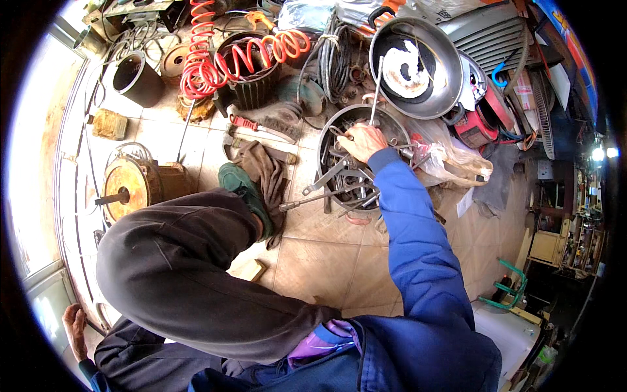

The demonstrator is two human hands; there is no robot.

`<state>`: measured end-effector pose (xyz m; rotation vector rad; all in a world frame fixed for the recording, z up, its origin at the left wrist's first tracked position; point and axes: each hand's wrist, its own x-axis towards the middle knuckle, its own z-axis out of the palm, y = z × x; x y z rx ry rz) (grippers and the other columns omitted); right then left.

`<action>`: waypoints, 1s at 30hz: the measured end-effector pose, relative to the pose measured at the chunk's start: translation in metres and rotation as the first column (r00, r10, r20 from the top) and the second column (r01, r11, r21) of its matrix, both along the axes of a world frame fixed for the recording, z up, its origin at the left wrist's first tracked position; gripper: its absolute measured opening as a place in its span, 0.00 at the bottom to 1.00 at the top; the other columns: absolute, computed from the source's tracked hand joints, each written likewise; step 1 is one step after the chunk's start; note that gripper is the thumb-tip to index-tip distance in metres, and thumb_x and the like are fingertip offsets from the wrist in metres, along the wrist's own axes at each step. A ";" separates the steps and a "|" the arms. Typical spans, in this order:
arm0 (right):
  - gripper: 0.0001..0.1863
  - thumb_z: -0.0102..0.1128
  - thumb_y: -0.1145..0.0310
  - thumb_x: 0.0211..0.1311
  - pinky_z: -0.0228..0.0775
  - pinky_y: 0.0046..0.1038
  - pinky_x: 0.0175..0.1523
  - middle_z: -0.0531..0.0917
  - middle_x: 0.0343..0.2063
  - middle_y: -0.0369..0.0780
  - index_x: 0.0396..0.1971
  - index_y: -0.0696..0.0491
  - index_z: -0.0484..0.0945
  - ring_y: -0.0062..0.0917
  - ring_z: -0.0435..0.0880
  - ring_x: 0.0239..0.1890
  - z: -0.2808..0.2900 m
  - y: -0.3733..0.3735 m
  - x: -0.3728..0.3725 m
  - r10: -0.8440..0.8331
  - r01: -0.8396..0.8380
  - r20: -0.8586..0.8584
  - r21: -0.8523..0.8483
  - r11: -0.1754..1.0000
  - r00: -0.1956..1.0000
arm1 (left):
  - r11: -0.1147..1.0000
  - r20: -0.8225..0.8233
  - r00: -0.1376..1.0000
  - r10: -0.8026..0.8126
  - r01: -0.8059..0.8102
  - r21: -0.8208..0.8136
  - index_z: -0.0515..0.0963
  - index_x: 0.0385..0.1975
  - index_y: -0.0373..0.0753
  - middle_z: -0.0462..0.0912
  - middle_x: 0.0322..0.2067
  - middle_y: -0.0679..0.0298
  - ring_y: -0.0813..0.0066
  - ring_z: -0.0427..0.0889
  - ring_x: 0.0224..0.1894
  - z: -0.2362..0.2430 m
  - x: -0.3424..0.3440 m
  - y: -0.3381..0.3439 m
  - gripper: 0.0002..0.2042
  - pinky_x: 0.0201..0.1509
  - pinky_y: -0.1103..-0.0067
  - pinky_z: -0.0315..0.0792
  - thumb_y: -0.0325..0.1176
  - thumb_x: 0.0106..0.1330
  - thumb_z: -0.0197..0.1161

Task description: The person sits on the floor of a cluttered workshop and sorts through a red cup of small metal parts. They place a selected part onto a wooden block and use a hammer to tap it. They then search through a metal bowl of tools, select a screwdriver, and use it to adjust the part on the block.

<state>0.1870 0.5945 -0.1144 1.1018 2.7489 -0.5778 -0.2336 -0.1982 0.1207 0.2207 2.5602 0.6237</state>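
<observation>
The right hand (pixel 362 142) dips curled fingers into a round metal basin (pixel 319 163) of jumbled steel tools, though I cannot tell whether they close on any one piece; a flat, dull wrench (pixel 325 178) and a slim rod (pixel 310 201) slant out on the near side of that grip; a crinkled, clear plastic bag (pixel 450 159) slumps to its right, a smooth, deep pan (pixel 450 81) sits beyond. The left hand (pixel 75 326) hangs well apart, far left, fingers bent, its hold unclear.

Cluttered workshop, coiled red hose (pixel 202 81), metal tools (pixel 328 175)
</observation>
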 end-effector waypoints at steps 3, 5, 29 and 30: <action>0.26 0.60 0.47 0.47 0.75 0.44 0.52 0.87 0.35 0.50 0.35 0.54 0.88 0.47 0.83 0.45 0.029 -0.015 -0.022 0.105 -0.112 0.318 0.002 0.994 0.942 | 0.999 0.019 0.999 0.049 -0.050 0.015 0.77 0.42 0.35 0.72 0.27 0.71 0.84 0.67 0.27 0.000 0.006 -0.002 0.11 0.30 0.83 0.62 0.36 0.70 0.61; 0.24 0.61 0.48 0.46 0.74 0.45 0.52 0.87 0.34 0.49 0.33 0.53 0.88 0.46 0.83 0.44 0.017 -0.019 -0.014 0.155 -0.168 0.332 0.013 0.986 0.931 | 0.998 0.136 0.989 0.061 -0.059 -0.021 0.77 0.44 0.34 0.74 0.29 0.70 0.84 0.68 0.28 0.006 -0.001 0.002 0.11 0.31 0.82 0.62 0.36 0.71 0.61; 0.15 0.56 0.76 0.56 0.76 0.44 0.50 0.82 0.36 0.55 0.43 0.63 0.79 0.50 0.83 0.41 0.026 -0.052 0.040 0.075 -0.070 -0.217 0.033 0.997 0.973 | 0.999 0.094 0.995 0.033 -0.029 -0.042 0.75 0.50 0.35 0.76 0.34 0.67 0.81 0.69 0.31 0.002 -0.005 -0.016 0.15 0.35 0.82 0.65 0.38 0.71 0.61; 0.13 0.57 0.76 0.56 0.76 0.45 0.48 0.82 0.35 0.55 0.41 0.63 0.79 0.50 0.83 0.41 0.022 -0.047 0.033 0.064 -0.052 -0.221 0.060 0.997 0.973 | 0.998 0.057 0.996 0.067 -0.065 -0.027 0.75 0.50 0.35 0.76 0.34 0.67 0.81 0.70 0.31 -0.002 -0.007 -0.025 0.15 0.35 0.82 0.65 0.38 0.71 0.61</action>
